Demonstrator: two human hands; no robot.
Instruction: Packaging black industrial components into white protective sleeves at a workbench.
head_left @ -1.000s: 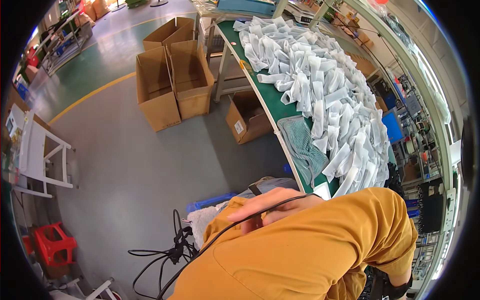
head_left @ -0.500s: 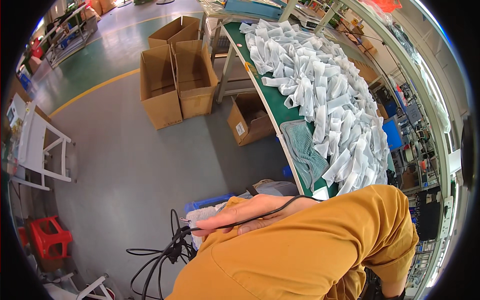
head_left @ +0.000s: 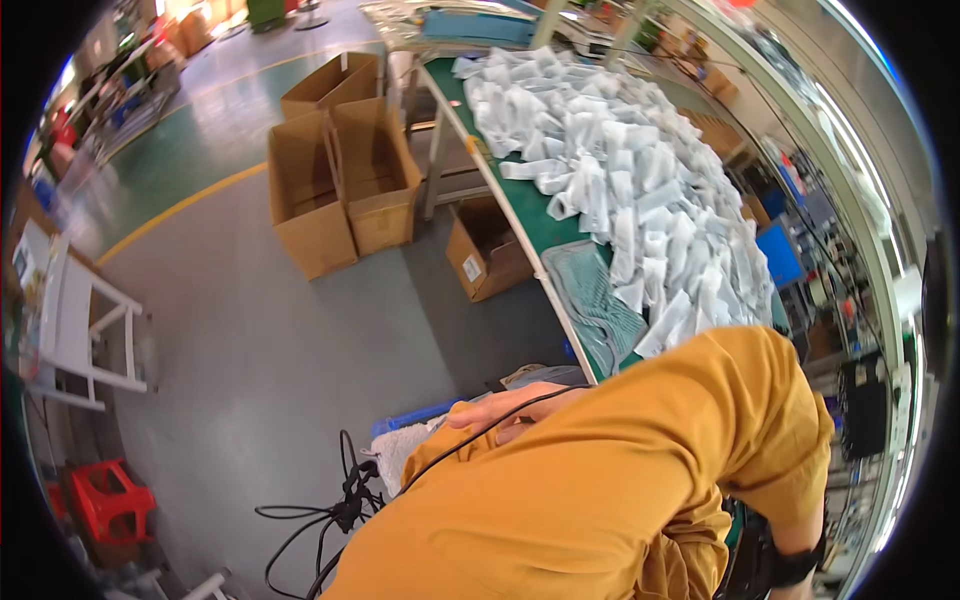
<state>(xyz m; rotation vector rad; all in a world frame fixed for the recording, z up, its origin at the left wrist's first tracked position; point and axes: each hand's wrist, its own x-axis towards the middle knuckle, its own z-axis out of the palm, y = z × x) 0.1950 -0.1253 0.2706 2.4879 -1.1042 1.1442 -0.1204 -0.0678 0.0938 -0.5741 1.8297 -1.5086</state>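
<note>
My right hand (head_left: 535, 408) shows past the upper side of my left sleeve (head_left: 590, 460), partly hidden by it. Its fingers stretch to the left along the orange cloth. A thin black cable (head_left: 480, 430) lies across that hand and passes down over the sleeve. Lower left, the cable joins a tangled bundle of black cables (head_left: 350, 500). The left arm bends at the elbow and comes down at the right, where my left wrist (head_left: 796, 540) carries a black band. The left fingers lie beyond the lower edge.
A green-topped table (head_left: 545, 235) bears a heap of white wrapped packets (head_left: 640, 170) and a folded teal cloth (head_left: 595, 300). Cardboard boxes (head_left: 310, 225) stand on the floor. A grey towel (head_left: 395, 455), a red stool (head_left: 110, 500) and a white-framed stand (head_left: 90, 315) are to the left.
My right hand has drawn back to the right, further behind the sleeve. The cable has shifted from along its fingers to across the sleeve. More of my left wrist shows, and the view has moved slightly.
</note>
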